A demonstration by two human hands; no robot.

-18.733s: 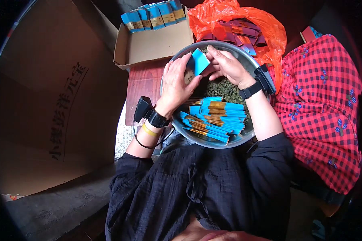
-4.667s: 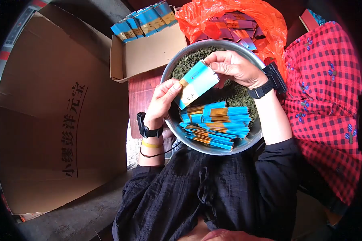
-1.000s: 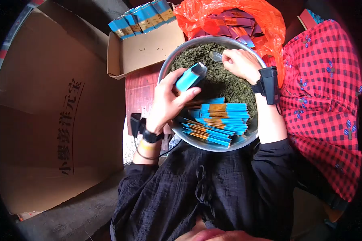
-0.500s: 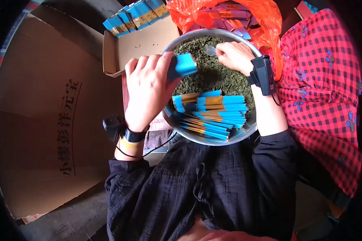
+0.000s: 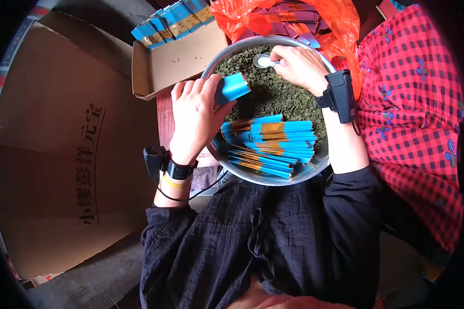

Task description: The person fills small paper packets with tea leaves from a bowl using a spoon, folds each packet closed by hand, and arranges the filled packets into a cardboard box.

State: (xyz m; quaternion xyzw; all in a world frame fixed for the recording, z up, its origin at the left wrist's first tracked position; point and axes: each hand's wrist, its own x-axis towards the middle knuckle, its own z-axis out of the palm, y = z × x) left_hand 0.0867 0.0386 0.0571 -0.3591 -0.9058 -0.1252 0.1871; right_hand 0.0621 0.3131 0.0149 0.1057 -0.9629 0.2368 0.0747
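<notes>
My left hand (image 5: 197, 110) is wrapped round a blue packet (image 5: 233, 87), which lies tilted on its side with its end towards the right, over the left part of a metal basin (image 5: 211, 64). My right hand (image 5: 298, 66) pinches a small spoon (image 5: 263, 61) above the dark green dried leaves (image 5: 278, 95) in the basin. The spoon's bowl points left, a little way from the packet's end. Several flat blue and gold packets (image 5: 276, 144) lie fanned out on the leaves in the near half of the basin.
An open cardboard box (image 5: 183, 59) holds upright blue packets (image 5: 175, 23) at the back left. Behind the basin, an orange plastic bag (image 5: 340, 28) holds dark red packets (image 5: 294, 21). A large carton (image 5: 62, 154) stands at left, red checked cloth (image 5: 407, 103) at right.
My left hand has turned over since a second ago, tipping the packet from upright onto its side. My right hand has moved slightly left with the spoon. Earlier, both hands held a packet.
</notes>
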